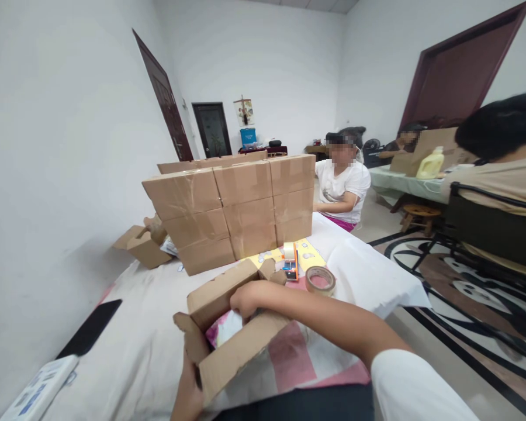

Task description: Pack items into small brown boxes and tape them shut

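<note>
An open cardboard box [241,351] with its flaps raised sits tilted at the table's near edge. My left hand [188,383] grips the box's near left corner; some of its fingers are hidden behind the cardboard. My right hand [248,298] reaches down into the box from the right, its fingers curled and their tips out of sight. Just below that hand, a pink-and-white packet [228,328] lies inside the box. Beyond the box, an orange tape dispenser [291,263] with clear tape stands beside a roll of brown tape [320,280].
A stack of taped cardboard boxes [245,204] rises behind the open box. Another open carton [146,248] lies at the left by the wall. A black flat thing [90,327] and a white box [39,389] lie near left. A person [344,184] sits across the table.
</note>
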Action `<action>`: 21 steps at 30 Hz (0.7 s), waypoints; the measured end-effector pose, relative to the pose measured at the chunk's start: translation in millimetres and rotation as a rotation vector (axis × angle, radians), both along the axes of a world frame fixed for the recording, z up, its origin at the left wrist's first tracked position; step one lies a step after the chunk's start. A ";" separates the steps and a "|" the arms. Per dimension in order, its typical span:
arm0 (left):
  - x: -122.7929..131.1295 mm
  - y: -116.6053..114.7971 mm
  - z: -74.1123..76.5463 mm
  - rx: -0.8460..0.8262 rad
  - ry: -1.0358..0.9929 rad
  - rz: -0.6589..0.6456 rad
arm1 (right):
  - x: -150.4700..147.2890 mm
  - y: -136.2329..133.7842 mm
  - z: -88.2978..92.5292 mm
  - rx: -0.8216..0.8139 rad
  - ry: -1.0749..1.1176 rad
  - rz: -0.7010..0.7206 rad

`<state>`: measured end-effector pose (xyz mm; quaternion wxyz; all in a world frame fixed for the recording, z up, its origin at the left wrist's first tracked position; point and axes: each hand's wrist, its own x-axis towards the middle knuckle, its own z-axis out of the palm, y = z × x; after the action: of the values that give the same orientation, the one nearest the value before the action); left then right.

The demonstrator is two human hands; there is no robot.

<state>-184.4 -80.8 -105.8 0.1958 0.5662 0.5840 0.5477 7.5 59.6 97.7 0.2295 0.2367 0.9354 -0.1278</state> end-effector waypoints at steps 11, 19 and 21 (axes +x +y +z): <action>6.7 -3.8 22.9 -0.021 0.031 0.026 | 7.5 -3.7 0.5 -0.012 0.006 0.023; 3.5 -3.0 11.2 -0.005 0.000 -0.028 | 13.0 -1.8 -6.9 -0.002 0.107 -0.038; 5.9 -2.8 10.1 -0.002 -0.008 -0.035 | 13.6 -2.1 -7.5 0.004 0.115 -0.040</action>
<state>-178.5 -83.6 -95.8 0.2083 0.5739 0.5737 0.5460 21.1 57.5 90.2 0.1725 0.2481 0.9423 -0.1438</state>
